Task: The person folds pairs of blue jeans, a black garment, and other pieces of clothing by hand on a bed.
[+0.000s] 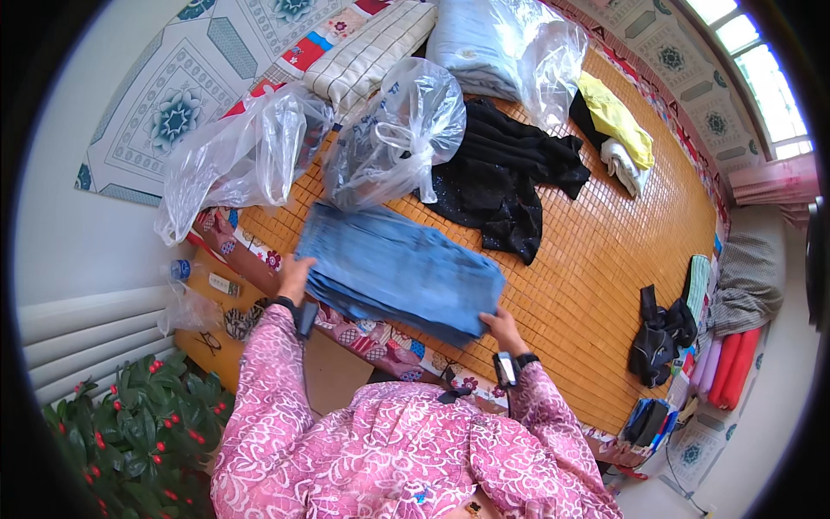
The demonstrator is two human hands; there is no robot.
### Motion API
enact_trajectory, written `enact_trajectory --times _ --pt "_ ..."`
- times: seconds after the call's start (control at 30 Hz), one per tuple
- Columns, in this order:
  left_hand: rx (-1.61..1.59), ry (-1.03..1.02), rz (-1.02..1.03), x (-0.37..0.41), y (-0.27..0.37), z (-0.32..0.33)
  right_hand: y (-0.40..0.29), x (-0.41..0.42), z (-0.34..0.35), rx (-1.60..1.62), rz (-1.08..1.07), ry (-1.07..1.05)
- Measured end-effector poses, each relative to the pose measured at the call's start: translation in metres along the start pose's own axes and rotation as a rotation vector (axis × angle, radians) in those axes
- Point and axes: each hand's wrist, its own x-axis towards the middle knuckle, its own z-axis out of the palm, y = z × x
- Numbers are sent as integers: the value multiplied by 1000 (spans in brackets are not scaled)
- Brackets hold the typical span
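Observation:
Folded blue denim jeans (pixel 402 269) lie near the front edge of a bed covered by a tiled mat (pixel 583 259). At their left end, my left hand (pixel 296 277) grips the denim edge. My right hand (pixel 504 329) pinches the lower right corner of the jeans. Just beyond them lies a black garment with shiny specks (pixel 496 194). A knotted clear plastic bag (pixel 395 136) touches the far left side of the jeans, with dark contents partly visible through it.
Another clear plastic bag (pixel 246 152) lies at the left. Folded bedding (pixel 473 48) and a checked pillow (pixel 369 52) are at the back. Yellow cloth (pixel 616 120) and a black strapped item (pixel 658 340) lie to the right. A red-berried plant (pixel 142 428) stands at lower left.

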Motion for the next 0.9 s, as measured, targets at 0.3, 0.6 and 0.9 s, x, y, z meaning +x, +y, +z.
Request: enact_trajectory --times 0.3,0.6,0.9 --pt "463 504 388 3 -3 -25 -62 1 57 -174 -86 -298" --pt "220 -1124 -80 -195 -19 90 101 -143 -13 92 165 -308" --pt "684 -1261 -14 -234 -69 108 354 -217 -28 -185 -101 -29"
